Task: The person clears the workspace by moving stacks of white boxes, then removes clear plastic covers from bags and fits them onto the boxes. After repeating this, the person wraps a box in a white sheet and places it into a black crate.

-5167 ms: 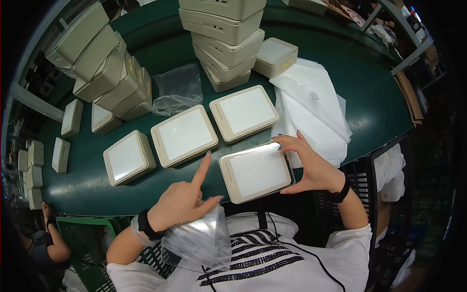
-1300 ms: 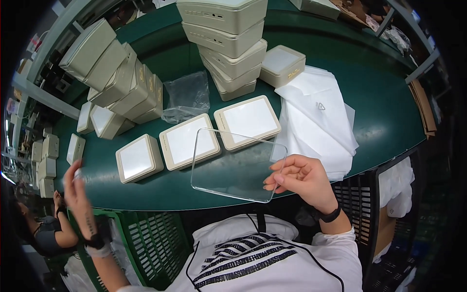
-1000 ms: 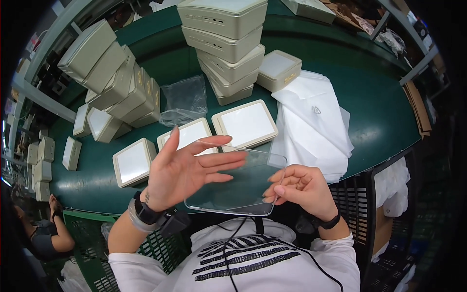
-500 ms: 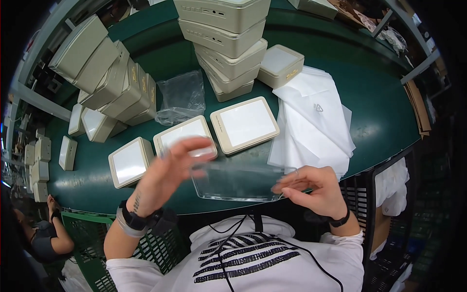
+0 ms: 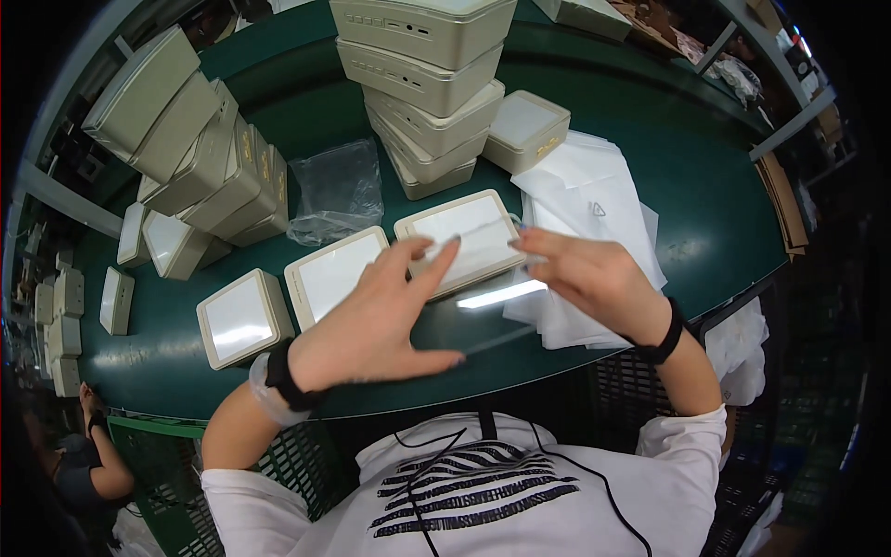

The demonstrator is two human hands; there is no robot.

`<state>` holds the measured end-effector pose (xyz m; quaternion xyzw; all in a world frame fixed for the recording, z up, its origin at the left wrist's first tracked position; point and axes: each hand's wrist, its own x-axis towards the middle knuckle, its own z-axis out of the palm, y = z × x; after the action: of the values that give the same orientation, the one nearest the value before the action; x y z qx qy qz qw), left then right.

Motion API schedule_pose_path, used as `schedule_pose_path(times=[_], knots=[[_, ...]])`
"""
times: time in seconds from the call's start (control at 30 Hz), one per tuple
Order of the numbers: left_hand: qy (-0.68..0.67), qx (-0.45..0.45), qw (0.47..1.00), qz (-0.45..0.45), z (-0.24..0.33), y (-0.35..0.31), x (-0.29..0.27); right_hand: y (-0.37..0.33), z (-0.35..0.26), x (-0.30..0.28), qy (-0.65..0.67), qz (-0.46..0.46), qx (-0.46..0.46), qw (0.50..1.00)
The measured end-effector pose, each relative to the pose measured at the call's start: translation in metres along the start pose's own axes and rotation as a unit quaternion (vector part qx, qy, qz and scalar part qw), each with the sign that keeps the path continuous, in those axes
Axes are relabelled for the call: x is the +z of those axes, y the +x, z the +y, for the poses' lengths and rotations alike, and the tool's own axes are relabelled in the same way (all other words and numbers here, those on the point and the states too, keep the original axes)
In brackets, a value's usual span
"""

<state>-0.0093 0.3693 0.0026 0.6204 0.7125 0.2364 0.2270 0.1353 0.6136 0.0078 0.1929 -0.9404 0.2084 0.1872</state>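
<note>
A clear, glossy panel (image 5: 502, 296) is held tilted between my hands, over the table edge and partly in front of a cream box. My left hand (image 5: 376, 316) spans its left side, with thumb and index finger stretched wide at what look like its edges. At the upper right corner, the bent fingers of my right hand (image 5: 594, 278) pinch the panel. Three flat cream boxes with white tops lie in a row: one behind the panel (image 5: 464, 218), one partly covered by my left hand (image 5: 339, 265), and one at the left (image 5: 237, 320).
A tall stack of cream boxes (image 5: 418, 79) stands at the back middle, with a single box (image 5: 526, 130) beside it. More boxes (image 5: 209, 153) lean in stacks at the left. White sleeves (image 5: 585, 186) lie at the right. A crumpled clear bag (image 5: 336, 190) rests behind the row.
The panel has been raised away from me and tilted. My left hand has come rightward and down to its left side. My right hand has moved up and still grips a corner.
</note>
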Motion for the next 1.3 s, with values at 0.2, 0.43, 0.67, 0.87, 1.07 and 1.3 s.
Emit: schedule_pose_path(times=[0.2, 0.43, 0.67, 0.87, 1.07, 1.3], knots=[[0.203, -0.018, 0.969, 0.139, -0.04, 0.032, 0.019, 0.017, 0.033, 0.001, 0.042, -0.096, 0.226, 0.968], [0.189, -0.019, 0.974, 0.125, -0.051, 0.041, 0.027, 0.03, 0.046, 0.01, 0.129, -0.154, 0.235, 0.951], [0.183, -0.056, 0.978, 0.085, -0.046, 0.043, 0.023, 0.04, 0.064, 0.025, 0.173, -0.21, 0.208, 0.939], [0.188, -0.071, 0.978, 0.052, -0.053, 0.04, 0.016, 0.047, 0.063, 0.028, 0.149, -0.244, 0.248, 0.926], [0.187, -0.064, 0.98, 0.024, -0.057, 0.045, 0.009, 0.045, 0.068, 0.033, 0.108, -0.256, 0.249, 0.928], [0.191, -0.049, 0.978, 0.064, -0.056, 0.04, 0.013, 0.043, 0.072, 0.03, 0.095, -0.261, 0.239, 0.93]])
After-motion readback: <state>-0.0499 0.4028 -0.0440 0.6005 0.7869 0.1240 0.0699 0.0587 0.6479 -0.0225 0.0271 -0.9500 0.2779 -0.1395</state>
